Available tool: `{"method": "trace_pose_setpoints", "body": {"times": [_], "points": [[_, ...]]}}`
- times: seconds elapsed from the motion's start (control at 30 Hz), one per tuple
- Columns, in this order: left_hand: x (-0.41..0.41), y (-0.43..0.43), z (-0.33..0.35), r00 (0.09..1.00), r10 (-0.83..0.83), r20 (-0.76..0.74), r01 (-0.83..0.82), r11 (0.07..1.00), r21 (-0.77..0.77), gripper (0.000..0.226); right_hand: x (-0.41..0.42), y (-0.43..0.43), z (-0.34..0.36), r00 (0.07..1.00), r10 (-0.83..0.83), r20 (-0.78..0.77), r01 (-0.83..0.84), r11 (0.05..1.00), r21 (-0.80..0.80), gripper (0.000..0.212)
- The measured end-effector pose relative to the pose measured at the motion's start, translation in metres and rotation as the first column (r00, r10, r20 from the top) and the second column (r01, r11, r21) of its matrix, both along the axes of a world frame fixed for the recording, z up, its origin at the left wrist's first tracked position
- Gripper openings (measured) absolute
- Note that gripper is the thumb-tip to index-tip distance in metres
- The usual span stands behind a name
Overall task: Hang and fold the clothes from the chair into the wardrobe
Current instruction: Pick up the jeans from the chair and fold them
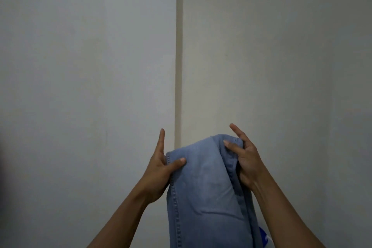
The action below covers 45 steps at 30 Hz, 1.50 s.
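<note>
Up close at the bottom of the view, two forearms rise on either side of a pair of light blue jeans (203, 183), which hang in the air between them with nothing else carrying them. The cloth looks doubled over, with a rounded fold at the top and a stitched seam running down its left edge. A small blue tag (264, 236) shows near its lower right edge. The left hand (160, 167) pinches the seam edge, thumb on the front and fingers behind, one finger pointing straight up. The right hand (244, 160) pinches the top right corner the same way, with one finger lifted free. Holding both upper corners lets the weight pull the legs straight, probably to line up the edges for a fold. Beyond the hands stands a pale surface (80, 56) with a beige vertical strip (178, 56); whether it is a wall or closed doors I cannot tell. No chair is in view.
</note>
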State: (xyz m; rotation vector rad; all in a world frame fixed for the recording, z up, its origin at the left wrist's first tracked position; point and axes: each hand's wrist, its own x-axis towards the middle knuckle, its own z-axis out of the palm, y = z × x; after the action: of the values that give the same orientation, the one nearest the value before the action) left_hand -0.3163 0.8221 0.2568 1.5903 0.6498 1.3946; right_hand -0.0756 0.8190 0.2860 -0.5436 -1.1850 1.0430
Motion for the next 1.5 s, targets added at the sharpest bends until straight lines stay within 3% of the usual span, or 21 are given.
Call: {"method": "trace_pose_setpoints", "body": {"times": [0.1,0.17,0.27,0.37,0.53,0.73,0.83,0.9,0.97,1.1,1.27,1.43,1.5], "points": [[-0.001,0.003,0.014,0.990,0.140,-0.009,-0.138,0.983,0.125,0.098,0.008,-0.005,-0.012,0.984,0.059,0.170,-0.064,0.998,0.023,0.099],[0.001,0.004,0.020,0.988,0.153,0.027,-0.155,0.973,0.170,0.098,0.010,-0.011,-0.011,0.931,-0.049,0.361,0.013,0.995,0.102,0.114],[0.004,0.008,0.018,0.997,0.041,0.072,-0.050,0.991,0.121,0.104,0.009,-0.014,0.002,0.882,-0.280,0.380,0.212,0.954,0.212,0.101],[0.010,0.005,0.001,0.999,-0.054,-0.002,0.054,0.997,0.062,0.109,0.009,-0.007,0.011,0.917,-0.296,0.269,0.249,0.949,0.196,0.077],[0.004,0.003,0.011,0.984,0.180,-0.019,-0.173,0.965,0.200,0.099,0.011,0.000,0.009,0.969,-0.041,0.245,0.026,0.998,0.065,0.060],[0.001,0.006,0.030,0.977,0.213,-0.004,-0.207,0.955,0.211,0.075,0.009,0.013,0.032,0.928,-0.271,0.256,0.258,0.963,0.084,0.040],[0.003,0.011,0.030,0.967,0.254,0.023,-0.252,0.941,0.225,0.066,0.008,0.013,0.032,0.935,-0.229,0.270,0.209,0.973,0.100,0.046],[0.004,0.012,0.030,0.963,0.267,0.030,-0.266,0.933,0.245,0.065,0.011,0.011,0.027,0.914,-0.133,0.384,0.096,0.989,0.116,0.066],[0.002,0.013,0.031,0.967,0.254,0.011,-0.248,0.932,0.263,0.065,0.018,0.011,0.027,0.878,-0.139,0.458,0.084,0.987,0.139,0.076],[-0.003,0.015,0.037,0.954,0.300,-0.028,-0.278,0.912,0.303,0.054,0.027,0.010,0.041,0.841,-0.332,0.428,0.266,0.941,0.207,0.063],[-0.004,0.018,0.051,0.899,0.429,-0.088,-0.351,0.825,0.443,0.051,0.021,0.002,0.049,0.836,-0.407,0.368,0.310,0.904,0.294,0.052],[-0.007,0.009,0.067,0.708,0.677,-0.198,-0.496,0.678,0.543,0.059,0.023,-0.006,0.064,0.833,-0.435,0.341,0.308,0.877,0.368,0.042],[-0.008,0.007,0.077,0.777,0.615,-0.133,-0.431,0.673,0.601,0.059,0.024,-0.007,0.075,0.828,-0.453,0.331,0.309,0.861,0.404,0.039]]}}
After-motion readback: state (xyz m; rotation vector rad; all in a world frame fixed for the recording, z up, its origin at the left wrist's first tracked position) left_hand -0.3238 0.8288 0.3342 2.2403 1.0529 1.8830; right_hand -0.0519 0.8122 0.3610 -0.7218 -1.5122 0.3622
